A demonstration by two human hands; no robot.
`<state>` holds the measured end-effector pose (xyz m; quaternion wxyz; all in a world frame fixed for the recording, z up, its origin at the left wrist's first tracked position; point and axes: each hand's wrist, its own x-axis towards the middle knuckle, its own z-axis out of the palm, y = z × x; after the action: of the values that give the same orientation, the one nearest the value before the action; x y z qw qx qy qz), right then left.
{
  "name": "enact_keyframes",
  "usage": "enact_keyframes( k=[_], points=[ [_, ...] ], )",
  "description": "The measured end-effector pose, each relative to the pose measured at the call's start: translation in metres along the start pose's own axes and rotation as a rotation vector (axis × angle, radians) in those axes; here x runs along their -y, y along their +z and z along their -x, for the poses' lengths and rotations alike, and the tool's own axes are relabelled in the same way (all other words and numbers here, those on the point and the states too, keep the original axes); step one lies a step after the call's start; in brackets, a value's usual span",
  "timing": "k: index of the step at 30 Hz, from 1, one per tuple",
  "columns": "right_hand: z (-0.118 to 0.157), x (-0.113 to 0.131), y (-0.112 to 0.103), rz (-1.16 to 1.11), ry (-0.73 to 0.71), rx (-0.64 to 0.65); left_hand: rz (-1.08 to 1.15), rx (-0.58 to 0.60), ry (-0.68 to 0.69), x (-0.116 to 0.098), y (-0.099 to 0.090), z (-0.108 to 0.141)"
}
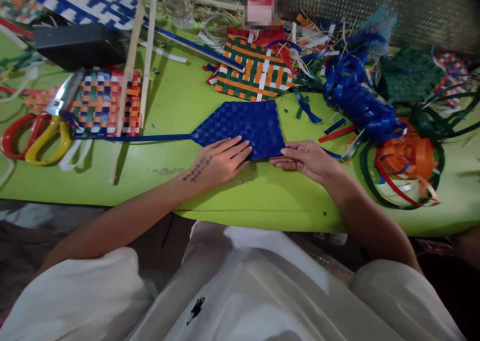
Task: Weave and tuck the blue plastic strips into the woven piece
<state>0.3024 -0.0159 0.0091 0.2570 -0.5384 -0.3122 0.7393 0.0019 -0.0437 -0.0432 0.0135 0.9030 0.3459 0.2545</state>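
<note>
A blue woven piece [243, 123] lies on the green table [262, 201], its pointed end to the left with a long blue strip [153, 138] running out from it. My left hand [225, 158] rests palm down on the lower left edge of the weave, fingers stretched out over it. At the lower right corner, my right hand [305, 157] pinches the weave between thumb and fingers.
Scissors [56, 116], a checked weave [99, 103], wooden sticks [129, 76] and a black box [80, 43] are at left. Behind is an orange-green weave [251, 68]. Blue strip rolls [356, 96] and an orange coil [407, 153] lie at right.
</note>
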Motion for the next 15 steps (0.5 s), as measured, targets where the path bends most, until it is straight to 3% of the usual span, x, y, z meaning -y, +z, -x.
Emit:
enact_keyframes(
  k=[5, 9, 11, 12, 14, 15],
  points=[
    [-0.004, -0.004, -0.004, -0.040, -0.051, 0.012, 0.204, 0.008, -0.142, 0.001, -0.001, -0.007],
    [-0.001, -0.002, -0.006, -0.086, -0.165, 0.060, 0.443, -0.101, -0.383, -0.012, -0.025, -0.015],
    [0.006, 0.001, -0.004, -0.115, -0.248, 0.071, 0.756, -0.172, -0.643, -0.030, -0.039, -0.015],
    [0.011, 0.002, -0.002, -0.134, -0.292, 0.069, 1.015, -0.161, -0.800, -0.041, -0.043, -0.015],
    [0.022, 0.000, 0.007, -0.179, -0.372, 0.055, 1.562, -0.040, -1.038, -0.065, -0.044, -0.015],
    [0.029, -0.004, 0.014, -0.211, -0.409, 0.046, 1.711, -0.034, -1.096, -0.076, -0.041, -0.016]
  ],
)
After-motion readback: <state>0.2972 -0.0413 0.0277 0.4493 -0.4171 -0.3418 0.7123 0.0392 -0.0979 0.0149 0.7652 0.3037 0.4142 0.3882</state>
